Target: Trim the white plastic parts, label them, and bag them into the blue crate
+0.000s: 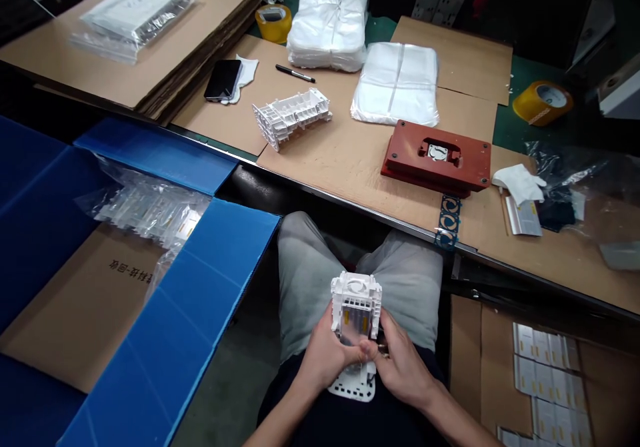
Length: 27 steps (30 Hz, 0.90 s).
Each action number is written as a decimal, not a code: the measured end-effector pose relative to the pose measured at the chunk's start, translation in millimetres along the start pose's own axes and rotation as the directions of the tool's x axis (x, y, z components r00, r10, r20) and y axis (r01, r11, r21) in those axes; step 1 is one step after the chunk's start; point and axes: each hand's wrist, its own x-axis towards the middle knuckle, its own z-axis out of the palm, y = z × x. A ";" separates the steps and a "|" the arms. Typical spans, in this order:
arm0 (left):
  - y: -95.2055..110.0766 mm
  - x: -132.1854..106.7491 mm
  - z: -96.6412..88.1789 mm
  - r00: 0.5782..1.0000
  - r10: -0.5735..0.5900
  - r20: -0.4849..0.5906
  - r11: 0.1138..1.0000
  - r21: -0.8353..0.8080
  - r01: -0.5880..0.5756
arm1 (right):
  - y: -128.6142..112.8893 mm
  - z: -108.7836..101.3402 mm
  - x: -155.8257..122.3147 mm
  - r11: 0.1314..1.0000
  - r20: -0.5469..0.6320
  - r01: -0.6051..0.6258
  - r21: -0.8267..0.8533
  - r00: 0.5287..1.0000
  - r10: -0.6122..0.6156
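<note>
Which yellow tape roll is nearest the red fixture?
The yellow tape roll on the green surface at far right; the other roll sits much farther away, beside the white bags.

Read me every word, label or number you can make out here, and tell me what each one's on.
Cardboard liner in the blue corrugated plastic bin: upside-down dark Chinese characters, too blurred to quote reliably.
Yellow tape roll: marks on the core, too small to read.
Flat packs at lower right: yellow strips, no legible text.
Nothing else can be read.
</note>
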 end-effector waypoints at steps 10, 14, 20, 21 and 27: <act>9.9 -5.6 7.0 1.000 0.017 0.023 0.999 -0.050 -0.016 | -2.3 -13.5 -8.4 0.999 0.101 -0.008 -0.031 0.995 0.011; 2.1 -8.1 6.6 1.000 0.007 0.002 0.998 -0.055 -0.007 | 0.7 -8.3 -10.1 0.996 0.112 0.038 -0.087 0.993 -0.028; -3.0 -6.6 2.6 1.000 0.003 -0.013 1.000 -0.030 -0.003 | 5.0 0.8 -8.8 0.995 0.054 0.047 -0.087 0.998 -0.043; -3.0 -5.8 2.0 1.000 0.002 -0.013 1.000 -0.029 -0.002 | 3.8 0.2 -7.4 0.996 0.050 0.041 -0.079 0.998 -0.037; 4.5 -1.8 -3.6 0.999 0.008 0.041 0.998 -0.056 -0.006 | -10.8 -14.7 8.3 0.996 0.109 -0.070 0.062 0.992 0.063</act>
